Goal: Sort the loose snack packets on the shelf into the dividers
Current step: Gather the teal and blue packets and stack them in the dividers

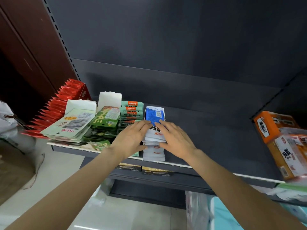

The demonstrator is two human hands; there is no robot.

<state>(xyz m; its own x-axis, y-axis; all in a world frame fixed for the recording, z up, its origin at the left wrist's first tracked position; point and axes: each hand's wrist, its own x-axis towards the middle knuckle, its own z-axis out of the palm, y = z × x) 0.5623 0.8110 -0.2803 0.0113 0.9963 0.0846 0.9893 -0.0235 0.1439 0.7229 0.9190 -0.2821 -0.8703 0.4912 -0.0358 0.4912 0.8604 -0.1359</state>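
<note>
Loosely spread, the fingers of the left hand (132,136) and right hand (174,138) rest flat on either side of a row of white-and-blue packets (154,130) standing near the front of the dark shelf (216,138). Their red logos are too blurred to read. Below, black boxes (142,168) read "DALICI".

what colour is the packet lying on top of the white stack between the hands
Blue with a white label, the flat blue packet on the white packet stack; seen in the head view.
</note>
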